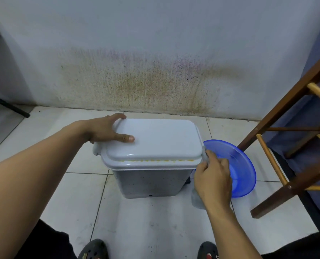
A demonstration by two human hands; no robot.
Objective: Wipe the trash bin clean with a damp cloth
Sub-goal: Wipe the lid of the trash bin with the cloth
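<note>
Left hand (106, 130) spread wide and flat on the far left corner of the lid (155, 139), thumb lying on top, fingers curled over the edge. Right hand (213, 181) closed around a grey cloth (205, 156), pressed to the right rim of the trash bin (149, 180); most of the cloth hidden inside the fist, one end hanging below the wrist. Between both hands, on pale floor tiles (48, 191): pale grey bin, lid closed, yellowish grime along the front seam, dark specks on the front wall. Just beyond the right hand, a blue basin (243, 165), partly covered. Further right, a wooden chair (293, 139), cut off.
</note>
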